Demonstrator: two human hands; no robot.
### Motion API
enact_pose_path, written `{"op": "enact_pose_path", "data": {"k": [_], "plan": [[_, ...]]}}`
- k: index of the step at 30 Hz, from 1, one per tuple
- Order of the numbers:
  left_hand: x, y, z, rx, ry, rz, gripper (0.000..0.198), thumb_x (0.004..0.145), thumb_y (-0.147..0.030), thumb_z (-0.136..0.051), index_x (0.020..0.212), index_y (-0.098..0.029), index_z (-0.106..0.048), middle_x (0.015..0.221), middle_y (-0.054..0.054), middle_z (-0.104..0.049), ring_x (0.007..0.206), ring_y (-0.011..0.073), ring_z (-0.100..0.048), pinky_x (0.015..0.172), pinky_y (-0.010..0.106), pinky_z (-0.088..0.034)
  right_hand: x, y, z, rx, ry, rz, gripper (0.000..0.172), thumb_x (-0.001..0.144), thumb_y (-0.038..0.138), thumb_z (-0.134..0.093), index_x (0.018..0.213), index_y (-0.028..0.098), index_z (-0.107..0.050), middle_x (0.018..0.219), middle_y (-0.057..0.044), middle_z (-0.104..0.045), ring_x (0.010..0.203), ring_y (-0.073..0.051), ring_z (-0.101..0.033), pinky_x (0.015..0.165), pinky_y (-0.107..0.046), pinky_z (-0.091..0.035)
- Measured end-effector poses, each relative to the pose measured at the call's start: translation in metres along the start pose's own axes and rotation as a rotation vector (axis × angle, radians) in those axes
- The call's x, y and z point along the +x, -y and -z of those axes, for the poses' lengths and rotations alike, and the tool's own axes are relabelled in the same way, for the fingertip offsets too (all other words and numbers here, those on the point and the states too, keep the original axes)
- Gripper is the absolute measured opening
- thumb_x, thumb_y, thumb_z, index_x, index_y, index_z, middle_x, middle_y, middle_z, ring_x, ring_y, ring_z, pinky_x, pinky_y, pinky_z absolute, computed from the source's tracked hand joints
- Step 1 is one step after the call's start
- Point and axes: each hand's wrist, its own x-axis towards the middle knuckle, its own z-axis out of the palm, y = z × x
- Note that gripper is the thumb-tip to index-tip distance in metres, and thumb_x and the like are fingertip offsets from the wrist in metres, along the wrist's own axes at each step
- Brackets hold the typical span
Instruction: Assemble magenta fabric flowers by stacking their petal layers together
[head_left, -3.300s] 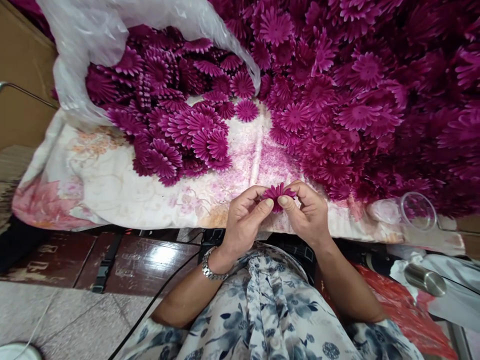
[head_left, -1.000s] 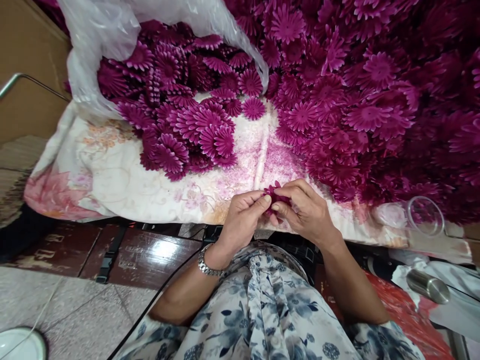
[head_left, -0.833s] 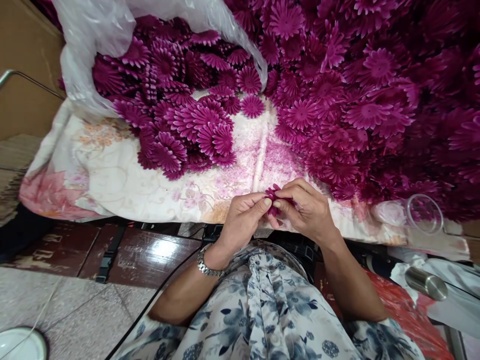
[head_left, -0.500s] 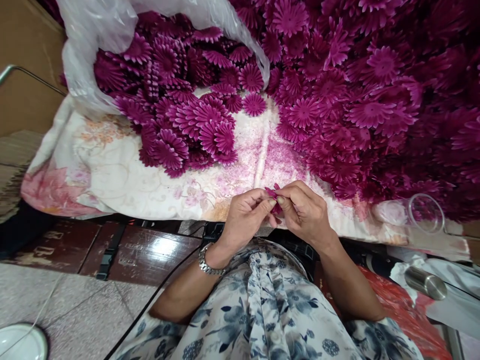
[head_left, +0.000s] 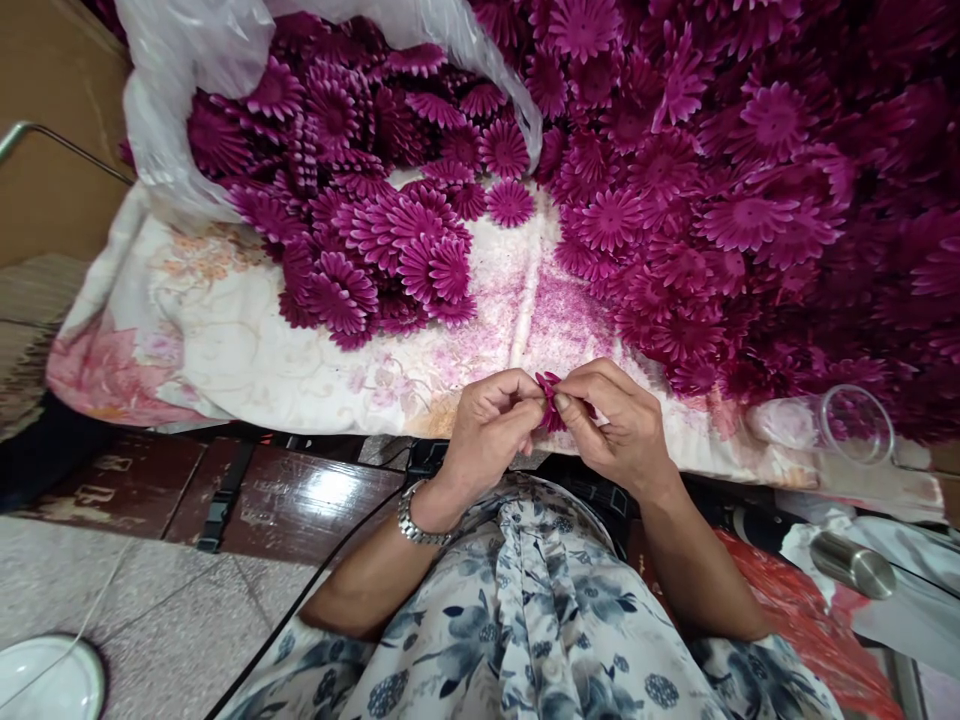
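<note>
Between my two hands is a small magenta artificial flower [head_left: 551, 408], its petals showing above and below the fingertips. My left hand [head_left: 491, 425] is closed in a pinch on its left side, with a metal-banded watch [head_left: 417, 514] on the wrist. From the other side my right hand [head_left: 619, 425] pinches the same flower between thumb and forefinger. The fingers hide the flower's centre. Both hands are just above the front edge of the floral cloth [head_left: 247, 360].
Loose magenta flower pieces [head_left: 352, 285] spill from a clear plastic bag [head_left: 169, 150] at the left. A larger heap of flowers [head_left: 742, 220] covers the right side. A clear plastic cup [head_left: 855, 428] lies near the right front edge. A metal cylinder [head_left: 853, 565] is lower right.
My fingers have shifted slightly on the flower, and more of its petals show between them. The heaps have not changed; the view has moved a little.
</note>
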Motion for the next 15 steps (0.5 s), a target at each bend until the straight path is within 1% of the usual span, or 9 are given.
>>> {"op": "enact_pose_path", "data": {"k": [3, 5, 7, 10, 12, 15], "plan": [[0.0002, -0.0046, -0.0024, -0.068, 0.012, 0.049, 0.01, 0.063, -0.011, -0.057, 0.056, -0.017, -0.052, 0.044, -0.007, -0.045, 0.035, 0.0038, -0.038, 0.036, 0.018, -0.034, -0.0006, -0.0009, 0.0002, 0.04, -0.004, -0.014, 0.01, 0.084, 0.011, -0.052, 0.081, 0.017, -0.058, 0.073, -0.003, -0.058, 0.069, -0.013, -0.056, 0.061, -0.026, -0.047], [0.0004, -0.0077, -0.0029, -0.138, 0.015, 0.08, 0.009, 0.062, -0.013, -0.061, 0.058, -0.016, -0.054, 0.045, -0.007, -0.046, 0.033, 0.004, -0.038, 0.036, 0.018, -0.038, -0.001, -0.0016, -0.0004, 0.04, -0.031, -0.013, 0.009, 0.084, 0.011, -0.053, 0.082, 0.017, -0.058, 0.074, -0.003, -0.058, 0.07, -0.013, -0.056, 0.061, -0.026, -0.046], [0.0009, -0.0096, -0.002, -0.221, 0.038, 0.123, 0.007, 0.065, -0.018, -0.064, 0.063, -0.015, -0.058, 0.045, -0.006, -0.048, 0.032, 0.0055, -0.041, 0.037, 0.021, -0.044, -0.001, -0.0025, -0.0012, 0.026, -0.072, -0.004, 0.008, 0.084, 0.011, -0.055, 0.084, 0.017, -0.059, 0.074, -0.003, -0.058, 0.07, -0.013, -0.056, 0.061, -0.026, -0.046], [0.0022, -0.0091, 0.0004, -0.303, 0.081, 0.188, 0.015, 0.069, -0.027, -0.067, 0.069, -0.014, -0.06, 0.042, -0.004, -0.052, 0.031, 0.009, -0.046, 0.039, 0.027, -0.05, -0.0008, -0.0045, -0.0027, 0.02, -0.123, 0.002, 0.005, 0.083, 0.014, -0.058, 0.085, 0.018, -0.06, 0.073, -0.002, -0.058, 0.071, -0.013, -0.056, 0.062, -0.027, -0.046], [0.0031, -0.0069, 0.0012, -0.305, 0.119, 0.19, 0.019, 0.069, -0.03, -0.07, 0.07, -0.014, -0.06, 0.039, -0.003, -0.053, 0.031, 0.011, -0.05, 0.041, 0.028, -0.052, -0.0011, -0.0061, -0.004, 0.027, -0.149, -0.006, 0.004, 0.083, 0.015, -0.059, 0.085, 0.019, -0.06, 0.072, -0.001, -0.058, 0.071, -0.014, -0.056, 0.061, -0.027, -0.046], [0.0036, -0.0034, 0.0006, -0.279, 0.163, 0.131, 0.022, 0.065, -0.03, -0.076, 0.069, -0.013, -0.061, 0.039, -0.003, -0.055, 0.032, 0.0119, -0.053, 0.042, 0.027, -0.053, -0.0029, -0.0083, -0.0058, 0.059, -0.166, -0.025, 0.005, 0.082, 0.016, -0.06, 0.085, 0.02, -0.061, 0.073, -0.001, -0.058, 0.071, -0.014, -0.056, 0.061, -0.028, -0.047]]}}
